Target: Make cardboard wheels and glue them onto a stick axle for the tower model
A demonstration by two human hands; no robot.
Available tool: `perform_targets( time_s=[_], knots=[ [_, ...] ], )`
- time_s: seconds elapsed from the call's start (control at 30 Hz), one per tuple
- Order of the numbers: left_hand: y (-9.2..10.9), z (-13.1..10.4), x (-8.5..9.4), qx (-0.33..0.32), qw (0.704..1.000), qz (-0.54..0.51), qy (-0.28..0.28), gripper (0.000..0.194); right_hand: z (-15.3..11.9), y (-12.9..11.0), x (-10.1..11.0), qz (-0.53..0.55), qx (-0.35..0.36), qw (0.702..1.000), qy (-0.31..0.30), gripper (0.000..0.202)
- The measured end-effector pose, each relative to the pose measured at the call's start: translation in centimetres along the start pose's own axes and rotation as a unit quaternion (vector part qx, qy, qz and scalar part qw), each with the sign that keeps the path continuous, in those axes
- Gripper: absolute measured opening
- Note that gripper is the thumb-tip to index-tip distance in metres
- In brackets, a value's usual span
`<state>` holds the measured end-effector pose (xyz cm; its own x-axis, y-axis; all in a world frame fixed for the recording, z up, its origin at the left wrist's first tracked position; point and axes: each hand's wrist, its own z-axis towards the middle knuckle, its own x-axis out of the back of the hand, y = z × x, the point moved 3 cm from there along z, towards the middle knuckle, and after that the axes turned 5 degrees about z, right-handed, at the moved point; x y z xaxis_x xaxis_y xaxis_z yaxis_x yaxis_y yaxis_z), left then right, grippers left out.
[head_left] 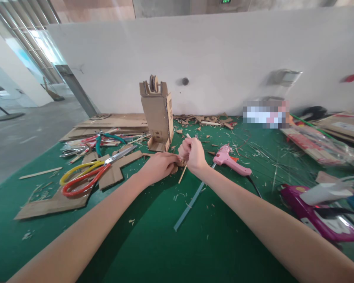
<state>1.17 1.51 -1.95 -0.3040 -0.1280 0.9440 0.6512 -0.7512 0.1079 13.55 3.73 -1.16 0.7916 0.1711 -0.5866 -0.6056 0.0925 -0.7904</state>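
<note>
At the far left of a green table (153, 247), a thin flat wooden stick (40, 173) lies alone. Just to its right, flat cut pieces of cardboard (67, 197) lie under scissors (91, 173) with one yellow and one orange handle, blades pointing away to the right. Beyond the scissors are teal-handled pliers (98, 144), resting by clear plastic packets (76, 148), with large cardboard sheets (112, 121) behind them.

Near the middle, toward the back, stands an upright cardboard tower (155, 118), with a small cardboard wheel (153, 84) mounted at its top. In front of it, the person's two bare hands meet. The left hand (162, 165) is palm down, fingers bent and pinching a small brown piece (174, 170), mostly hidden beneath them. The right hand (194, 153) is curled into a fist, touching or nearly touching the left fingertips; a pale rod end (188, 136) pokes out of its top. A thin wooden skewer (182, 174) slants down below the hands; whether it joins the rod cannot be told.

Right of the fist lies a pink glue gun (231, 160), a long translucent glue stick (188, 210) running from it toward the viewer. Cardboard scraps (212, 120) line the back edge. At the far right are plastic-wrapped packs (315, 147) and, nearer, a purple power strip (330, 225) with a white plug (326, 193).
</note>
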Motion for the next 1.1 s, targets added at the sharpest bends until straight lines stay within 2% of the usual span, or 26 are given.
perform_targets(
  time_s=[0.47, 0.87, 1.1],
  knots=[
    [0.3, -0.2, 0.0, -0.006, 1.0, -0.009, -0.007, 0.029, -0.2, 1.0, 0.6, -0.038, 0.054, 0.997, -0.033, 0.038],
    [0.3, -0.3, -0.2, 0.0, 1.0, -0.011, -0.01, 0.029, 0.5, 1.5, 1.3, -0.062, 0.01, 0.996, -0.056, 0.039],
    [0.4, -0.2, 0.0, 0.012, 0.999, -0.033, -0.001, 0.025, 0.3, 1.8, 1.0, -0.062, -0.009, 0.996, -0.066, 0.04]
  ],
)
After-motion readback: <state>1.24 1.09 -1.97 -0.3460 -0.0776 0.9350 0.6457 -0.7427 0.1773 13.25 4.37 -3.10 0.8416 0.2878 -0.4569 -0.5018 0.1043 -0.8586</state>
